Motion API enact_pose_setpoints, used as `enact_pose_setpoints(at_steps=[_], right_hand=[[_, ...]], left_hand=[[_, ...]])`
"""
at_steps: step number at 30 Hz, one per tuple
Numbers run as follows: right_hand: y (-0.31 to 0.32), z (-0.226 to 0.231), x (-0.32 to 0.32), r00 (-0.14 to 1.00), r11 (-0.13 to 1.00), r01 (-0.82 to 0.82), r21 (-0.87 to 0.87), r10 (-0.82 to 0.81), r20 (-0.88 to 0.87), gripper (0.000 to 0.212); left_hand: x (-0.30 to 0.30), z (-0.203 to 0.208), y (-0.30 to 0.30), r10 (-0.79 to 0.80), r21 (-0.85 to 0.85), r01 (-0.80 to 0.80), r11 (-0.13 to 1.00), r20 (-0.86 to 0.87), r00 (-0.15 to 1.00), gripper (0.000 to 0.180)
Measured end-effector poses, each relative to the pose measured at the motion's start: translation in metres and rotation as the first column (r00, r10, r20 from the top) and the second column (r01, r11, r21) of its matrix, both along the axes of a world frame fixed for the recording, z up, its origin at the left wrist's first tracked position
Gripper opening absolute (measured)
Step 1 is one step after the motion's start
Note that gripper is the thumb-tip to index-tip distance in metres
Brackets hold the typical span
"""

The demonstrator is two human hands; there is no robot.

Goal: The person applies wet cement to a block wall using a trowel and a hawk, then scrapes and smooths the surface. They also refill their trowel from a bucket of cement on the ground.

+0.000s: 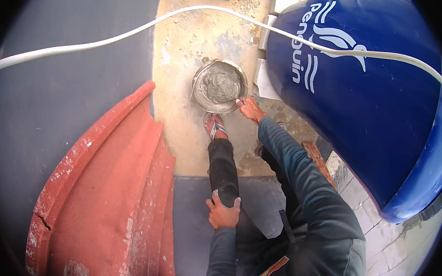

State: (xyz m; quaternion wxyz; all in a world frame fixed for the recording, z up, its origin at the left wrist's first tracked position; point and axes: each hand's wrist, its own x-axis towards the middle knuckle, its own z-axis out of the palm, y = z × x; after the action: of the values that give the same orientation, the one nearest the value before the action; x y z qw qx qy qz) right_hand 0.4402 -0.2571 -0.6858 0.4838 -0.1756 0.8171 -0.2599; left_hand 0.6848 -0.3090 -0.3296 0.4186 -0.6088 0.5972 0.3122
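Observation:
A round bucket [196, 92] stands in front of my feet with wet grey cement mortar [221, 84] in it. The mortar's surface is lumpy, and grey smears coat the inner wall. At the bucket's near right rim is my right hand [252, 110], its fingers closed. Whether they pinch the rim or a tool's handle cannot be made out. My left hand [224, 214] lies over my bent left knee, thumb and fingers apart, with nothing in it. My left foot in a flip-flop [214, 126] is close to the bucket's near side.
To the right lies a large blue tank [363, 95]. A white hose [194, 8] arches across the far side and over the tank. Red, chipped roofing pieces [104, 194] lie at the left beside a dark grey surface [64, 96]. Rubble [246, 1] is scattered beyond the bucket.

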Motion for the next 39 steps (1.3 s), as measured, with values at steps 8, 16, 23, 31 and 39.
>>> enact_pose_setpoints(at_steps=[8, 16, 23, 31, 39], right_hand=[[0.022, 0.040, -0.009, 0.953, 0.989, 0.148, 0.029, -0.150, 0.264, 0.039], [0.028, 0.128, -0.012, 0.934, 0.989, 0.149, -0.026, -0.132, 0.332, 0.041], [0.059, 0.353, 0.002, 0.936, 0.972, 0.190, -0.135, -0.138, 0.324, 0.036], [0.184, 0.636, 0.024, 0.965, 0.931, 0.251, -0.265, -0.220, 0.142, 0.036], [0.334, 0.768, 0.086, 0.751, 0.749, 0.659, -0.071, -0.649, 0.125, 0.034]], left_hand=[[-0.003, -0.001, 0.004, -0.046, 0.004, 0.047, 0.999, -0.019, 0.999, 0.086], [0.001, -0.001, 0.011, -0.107, -0.013, 0.106, 0.994, -0.042, 0.993, 0.089], [0.025, -0.004, 0.018, -0.156, -0.105, 0.136, 0.985, -0.208, 0.966, 0.091], [-0.064, 0.044, -0.043, -0.439, -0.440, 0.176, 0.880, -0.617, 0.654, 0.063], [-0.211, 0.166, -0.035, -0.394, -0.390, 0.089, 0.916, -0.841, 0.371, 0.056]])
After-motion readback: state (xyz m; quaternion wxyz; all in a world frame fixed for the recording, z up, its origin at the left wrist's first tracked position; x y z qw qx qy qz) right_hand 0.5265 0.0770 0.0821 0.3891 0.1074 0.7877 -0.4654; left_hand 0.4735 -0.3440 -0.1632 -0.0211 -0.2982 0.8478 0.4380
